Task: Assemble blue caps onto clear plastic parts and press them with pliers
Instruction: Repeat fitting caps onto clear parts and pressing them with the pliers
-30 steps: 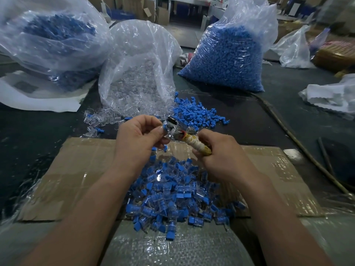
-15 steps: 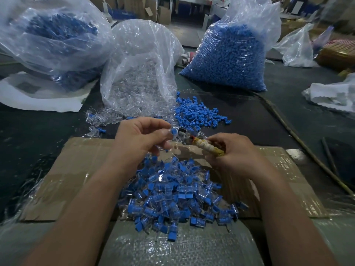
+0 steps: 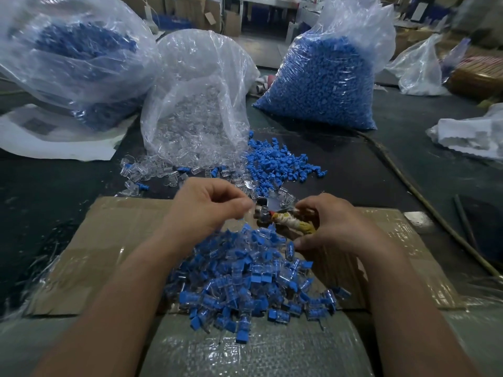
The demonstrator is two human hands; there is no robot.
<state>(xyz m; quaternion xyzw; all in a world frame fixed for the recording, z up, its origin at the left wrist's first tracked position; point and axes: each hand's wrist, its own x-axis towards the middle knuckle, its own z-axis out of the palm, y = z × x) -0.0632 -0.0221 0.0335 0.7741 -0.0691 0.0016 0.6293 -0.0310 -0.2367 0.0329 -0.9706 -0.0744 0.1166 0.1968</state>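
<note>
The right hand [image 3: 336, 225] curls its fingers round the cloth-wrapped handles of the pliers [image 3: 284, 223], holding them low with the head pointing left, so each piece can be brought to the tool without moving it. The left hand [image 3: 209, 210] hovers just beside that head, its fingers curled and the thumb pressed to the forefinger as for a pinch; whether a piece sits between them cannot be told. Directly beneath both hands lies the heap of assembled capped parts [image 3: 245, 281] on a taped cardboard sheet [image 3: 122, 240], probably so that finished pieces simply drop where they are pressed. The supplies lie just beyond, within a short reach: loose blue caps [image 3: 277, 164] to the right and loose clear plastic parts [image 3: 152, 170] to the left, which spill from the mouth of the clear-parts bag [image 3: 196, 104]. The full bag of blue caps [image 3: 321, 77] stands farther back as reserve.
</note>
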